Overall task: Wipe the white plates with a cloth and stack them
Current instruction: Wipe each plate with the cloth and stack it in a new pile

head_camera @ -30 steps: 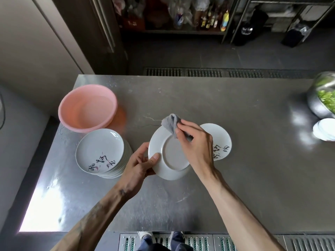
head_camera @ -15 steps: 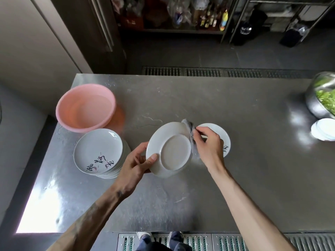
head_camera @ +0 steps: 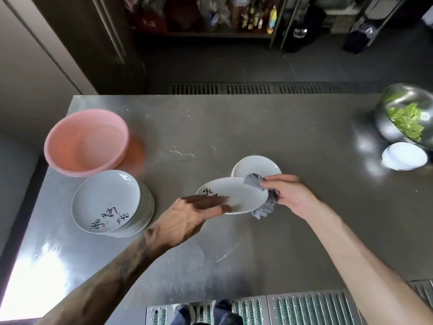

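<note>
Head view: crumpled grey cloth on glossy round plate.

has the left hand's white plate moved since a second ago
Yes: held white plate flipped face-up, shifting right over the near edge of the resting white plate.

A commercial kitchen: steel worktable, floor drain grating, bottle-stocked shelves, stacked plates.

Dim kitchen overall. Hard white glare on steel table, near-left corner; softer highlights beside metal bowl. Right hand motion-blurred. Back shelves dark, murky. Wide-angle bending at edges.
</note>
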Demonstrator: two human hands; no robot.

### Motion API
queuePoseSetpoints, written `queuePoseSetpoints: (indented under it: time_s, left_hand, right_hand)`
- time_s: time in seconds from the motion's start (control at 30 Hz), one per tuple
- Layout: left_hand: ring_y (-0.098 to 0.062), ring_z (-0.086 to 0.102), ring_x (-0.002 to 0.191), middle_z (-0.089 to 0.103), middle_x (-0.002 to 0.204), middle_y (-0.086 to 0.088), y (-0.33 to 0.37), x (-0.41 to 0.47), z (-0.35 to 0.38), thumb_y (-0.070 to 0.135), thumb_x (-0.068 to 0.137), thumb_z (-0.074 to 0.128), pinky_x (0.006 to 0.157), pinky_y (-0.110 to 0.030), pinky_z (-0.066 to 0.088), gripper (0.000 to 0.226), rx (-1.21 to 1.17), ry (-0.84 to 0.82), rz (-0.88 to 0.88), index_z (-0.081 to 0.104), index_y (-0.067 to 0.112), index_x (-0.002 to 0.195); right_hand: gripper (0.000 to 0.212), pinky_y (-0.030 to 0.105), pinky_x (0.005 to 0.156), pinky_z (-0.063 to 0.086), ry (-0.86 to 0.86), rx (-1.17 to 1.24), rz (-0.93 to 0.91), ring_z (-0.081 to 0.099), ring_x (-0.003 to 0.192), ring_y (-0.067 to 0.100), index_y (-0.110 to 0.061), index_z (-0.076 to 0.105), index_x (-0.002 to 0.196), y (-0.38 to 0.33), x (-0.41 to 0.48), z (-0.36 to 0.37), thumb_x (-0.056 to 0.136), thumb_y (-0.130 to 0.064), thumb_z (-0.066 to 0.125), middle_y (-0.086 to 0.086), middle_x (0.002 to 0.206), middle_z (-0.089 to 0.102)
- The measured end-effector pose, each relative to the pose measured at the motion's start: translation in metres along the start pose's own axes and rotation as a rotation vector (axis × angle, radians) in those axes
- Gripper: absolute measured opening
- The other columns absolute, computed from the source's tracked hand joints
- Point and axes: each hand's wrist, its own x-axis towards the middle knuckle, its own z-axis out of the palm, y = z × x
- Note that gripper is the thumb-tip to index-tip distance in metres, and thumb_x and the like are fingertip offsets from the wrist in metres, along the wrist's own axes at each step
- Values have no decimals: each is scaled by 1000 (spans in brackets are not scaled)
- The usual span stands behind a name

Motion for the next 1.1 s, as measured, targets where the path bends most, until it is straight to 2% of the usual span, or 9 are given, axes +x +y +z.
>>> queuePoseSetpoints:
  time_s: [0.1, 0.2, 0.33, 0.43, 0.53, 0.8, 0.9, 1.03, 1.1]
  left_hand:
    - [-17, 44, 146, 45, 159, 7, 1, 17, 12, 3, 103, 53, 118, -33, 39, 51, -103, -32, -26, 56, 30, 147]
    - [-22, 35, 152, 44, 159, -5, 0, 31, 26, 16, 106, 57, 120, -43, 37, 41, -245, 21, -118, 56, 14, 147]
    - [-28, 28, 155, 31, 165, -13, -4, 53, 46, 21, 98, 69, 121, -45, 34, 72, -340, 65, -359, 32, 7, 158]
    - [-32, 55, 135, 51, 153, -15, -5, 79, 61, 18, 85, 85, 107, -28, 43, 94, -463, 50, -579, 29, 6, 159]
    - [-30, 52, 137, 53, 151, -14, -8, 102, 79, 13, 72, 94, 109, -26, 40, 116, -588, 31, -672, 21, 9, 162]
    - [-25, 34, 150, 33, 164, -8, -31, 141, 118, 26, 63, 99, 121, -42, 33, 138, -591, -18, -663, 6, 15, 164]
    - [-27, 37, 146, 38, 159, -10, -37, 145, 130, 25, 62, 100, 120, -47, 34, 136, -584, -8, -635, 9, 11, 162]
    - [-26, 35, 148, 36, 160, -9, -40, 145, 143, 24, 63, 99, 120, -49, 34, 135, -600, -11, -650, 10, 9, 163]
    - [-26, 33, 150, 34, 162, -9, -42, 143, 150, 26, 63, 99, 120, -49, 33, 137, -598, -18, -650, 7, 10, 164]
  right_hand:
    - [25, 28, 59, 58, 98, 5, -53, 68, 70, 20, -4, 74, 104, 8, 4, -10, 81, 0, 82, 12, 90, 74]
    - [27, 21, 59, 51, 155, -4, -144, 67, 66, 8, -6, 73, 108, 16, 10, -22, 83, 1, 79, 5, 89, 73]
    - [27, 14, 58, 50, 221, 23, -233, 67, 65, 2, -7, 71, 108, 25, 22, -37, 84, 5, 77, 6, 89, 74]
    - [26, 13, 60, 50, 285, 27, -251, 68, 66, 0, -11, 72, 106, 33, 35, -44, 85, 4, 75, 3, 90, 76]
    - [26, 11, 62, 51, 352, 30, -269, 68, 66, -2, -13, 71, 105, 41, 52, -49, 85, 4, 73, -1, 89, 76]
    - [30, 28, 78, 58, 442, -57, -271, 72, 78, 16, -23, 69, 96, 54, 99, -56, 81, 3, 70, 4, 90, 77]
    - [30, 26, 74, 57, 463, -115, -286, 72, 76, 11, -24, 69, 96, 56, 109, -53, 79, 1, 69, -3, 83, 76]
    - [29, 10, 57, 45, 489, -246, -329, 67, 72, 13, -28, 66, 85, 58, 112, -50, 78, 0, 64, -7, 73, 73]
    - [25, 15, 61, 45, 495, -314, -325, 66, 77, 16, -22, 68, 91, 58, 112, -49, 79, -1, 63, -6, 78, 74]
